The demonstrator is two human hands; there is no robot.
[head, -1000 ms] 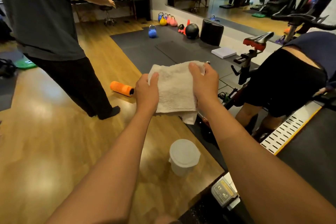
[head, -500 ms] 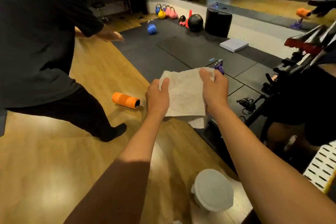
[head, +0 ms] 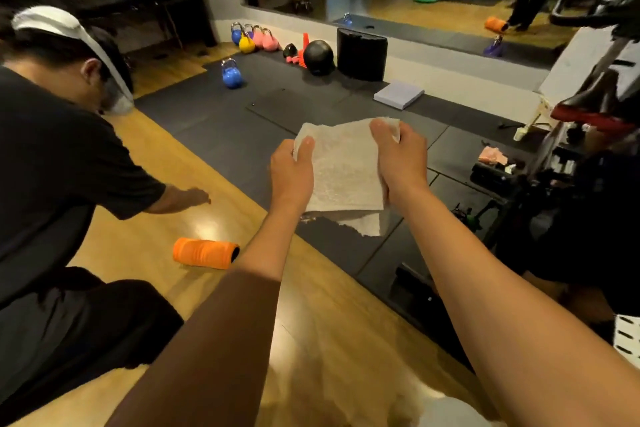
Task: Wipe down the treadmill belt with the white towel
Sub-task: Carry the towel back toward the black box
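I hold the white towel (head: 343, 166) stretched in the air at chest height, above the seam between wooden floor and black mat. My left hand (head: 292, 173) pinches its left top edge with the thumb on the cloth. My right hand (head: 398, 158) grips the right top edge. A folded lower flap hangs below both hands. The treadmill belt is not in view; only a white perforated strip (head: 627, 340) shows at the right edge.
A person in black (head: 59, 201) bends low on the left, reaching toward an orange foam roller (head: 204, 252) on the wood floor. An exercise bike (head: 588, 135) stands at right. Kettlebells (head: 232, 74), a black ball (head: 318, 57) and a white pad (head: 398, 94) lie on the mats.
My view has swung left, so the white lidded tub and treadmill edge have slid out at the bottom right. The person in black has bent down toward the roller. Both hands keep holding the towel.
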